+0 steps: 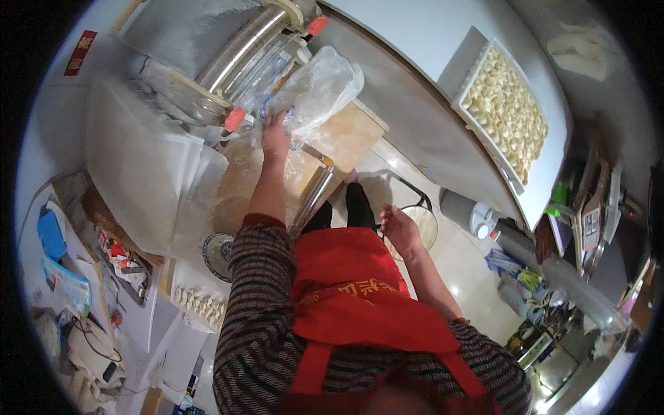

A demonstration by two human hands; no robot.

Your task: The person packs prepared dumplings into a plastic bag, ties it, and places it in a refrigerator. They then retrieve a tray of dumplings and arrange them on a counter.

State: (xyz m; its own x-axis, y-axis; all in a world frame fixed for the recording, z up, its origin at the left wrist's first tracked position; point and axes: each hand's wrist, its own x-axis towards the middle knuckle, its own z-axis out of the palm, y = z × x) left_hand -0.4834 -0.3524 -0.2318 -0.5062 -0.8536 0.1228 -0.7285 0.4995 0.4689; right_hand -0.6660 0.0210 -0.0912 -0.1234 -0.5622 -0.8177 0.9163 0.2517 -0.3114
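My left hand point(275, 136) reaches over a floury wooden board point(353, 124), its fingers against a crumpled clear plastic bag point(327, 83); whether they grip it is unclear. Behind the bag stands a dough-rolling machine with a shiny metal roller point(249, 46) and red knobs point(235, 120). A cleaver-like blade point(316, 189) with a wooden handle lies at the board's near edge. My right hand point(402, 231) hangs in the air beside my red apron, loosely curled and empty, above a round stool point(423, 228).
At right, a white tray point(459, 101) full of small dough pieces rests on a white surface. Another tray point(176, 301) of small dough pieces is at lower left, near a patterned bowl point(218, 254). Translucent plastic sheeting point(140, 171) hangs left of the board. A plastic jug point(480, 223) stands at right.
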